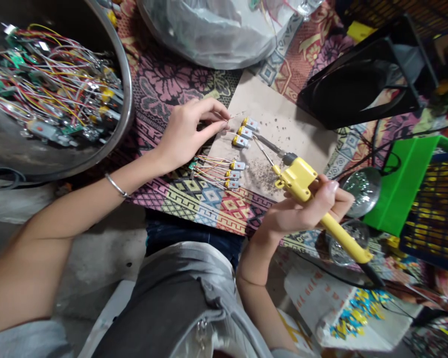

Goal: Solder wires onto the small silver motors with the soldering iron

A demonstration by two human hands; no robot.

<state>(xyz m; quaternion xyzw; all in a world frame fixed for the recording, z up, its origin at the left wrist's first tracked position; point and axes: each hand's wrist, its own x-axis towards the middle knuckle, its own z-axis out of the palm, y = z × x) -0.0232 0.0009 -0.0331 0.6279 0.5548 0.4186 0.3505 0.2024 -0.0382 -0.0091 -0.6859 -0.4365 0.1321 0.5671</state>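
Pinching the thin wires (237, 116) between thumb and fingertips, your left hand (188, 129) sits just beside the 3 upper motors (245, 132), and those lie in 1 slanting row on the flat, matte brown sheet (306, 144). Your right hand (313, 204) is clenched around 1 soldering gun (296, 179), all smooth yellow plastic, and look, 2 slim metal rods run from its front to those motors; whether they touch, you cannot tell from here. Grey metal shells, yellow plastic ends: that's your upper row, and closer to your body come the 3 lower motors (235, 174), stacked side by side, red and white wires running left to a small green board (192, 165). Dark crumbs speckle the sheet, and under it you've got woven patterned cloth (168, 84), pink, black and blue.

Over on your left, 1 round, shiny metal bowl (128, 99) holds a tangle of wired parts (56, 84), too many to count. Ahead swells 1 wrinkled, translucent plastic bag (216, 44). Off to your right: 1 black square frame (358, 84), 1 glossy green box (403, 184), 2 round dishes (362, 191) and 1 dark latticed basket (436, 209) showing yellow pieces through its holes.
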